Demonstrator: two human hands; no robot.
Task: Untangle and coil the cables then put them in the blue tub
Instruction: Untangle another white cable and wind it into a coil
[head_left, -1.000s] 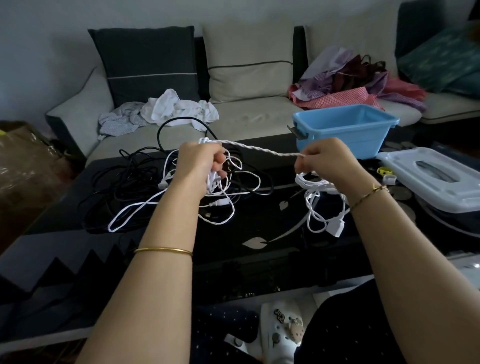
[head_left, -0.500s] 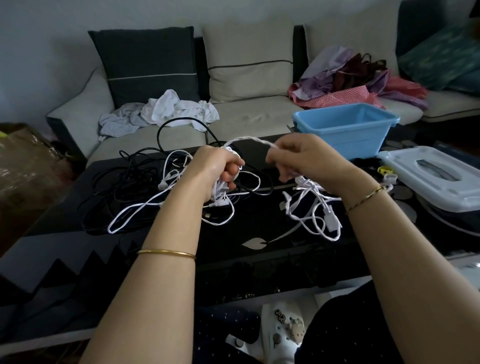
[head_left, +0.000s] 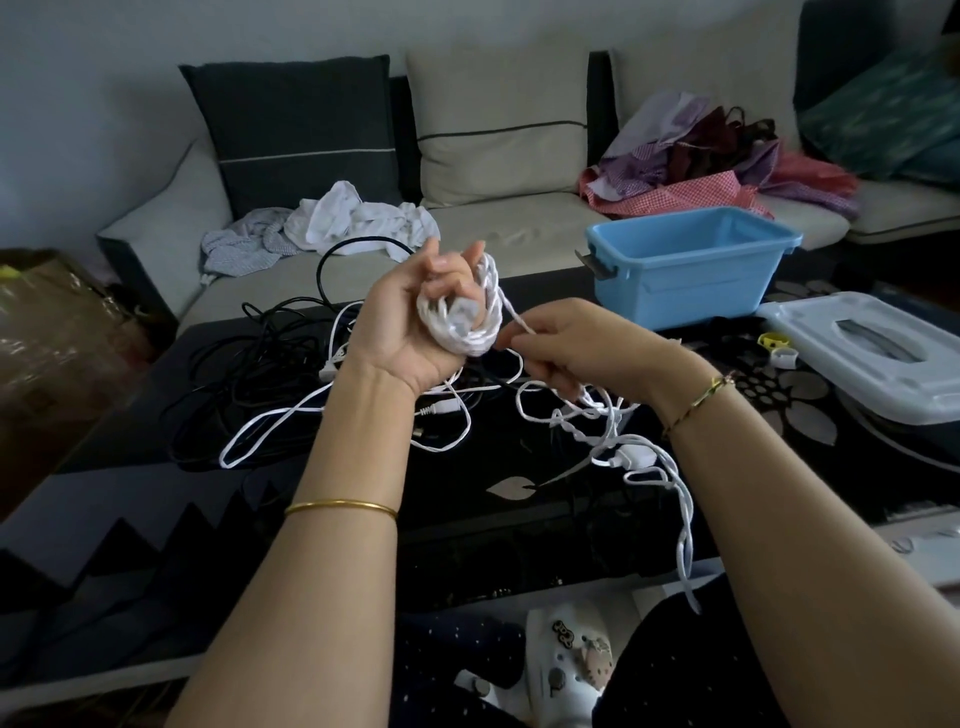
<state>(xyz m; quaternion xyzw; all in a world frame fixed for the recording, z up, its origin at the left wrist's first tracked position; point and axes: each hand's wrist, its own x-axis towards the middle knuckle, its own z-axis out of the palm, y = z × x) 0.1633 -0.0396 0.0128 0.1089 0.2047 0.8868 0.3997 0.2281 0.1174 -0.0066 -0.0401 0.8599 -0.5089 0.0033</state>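
The person's left hand (head_left: 402, 325) is held up over the table (head_left: 156, 493) with the palm turned toward them. A white cable (head_left: 470, 327) is wound into a fat bundle around its fingers, and those fingers are bent around the bundle to keep it in place. The right hand (head_left: 566, 348) is just beside it, a little lower. Its fingers are curled together and pinch the loose part of the same cable right where it comes off the bundle. The rest of that cable hangs down from the right hand in twisty loops, and a small white plug (head_left: 631, 457) dangles on it above the table. Behind the left hand, black cables (head_left: 249, 364) lie in a messy pile on the table, with another white cable (head_left: 270, 421) mixed in among them. The blue tub (head_left: 685, 286) sits at the far side of the table, to the right, well apart from both hands. A white lid (head_left: 872, 353) lies next to it. Behind the table is a sofa (head_left: 498, 223) with some white clothes (head_left: 358, 218) on the seat.
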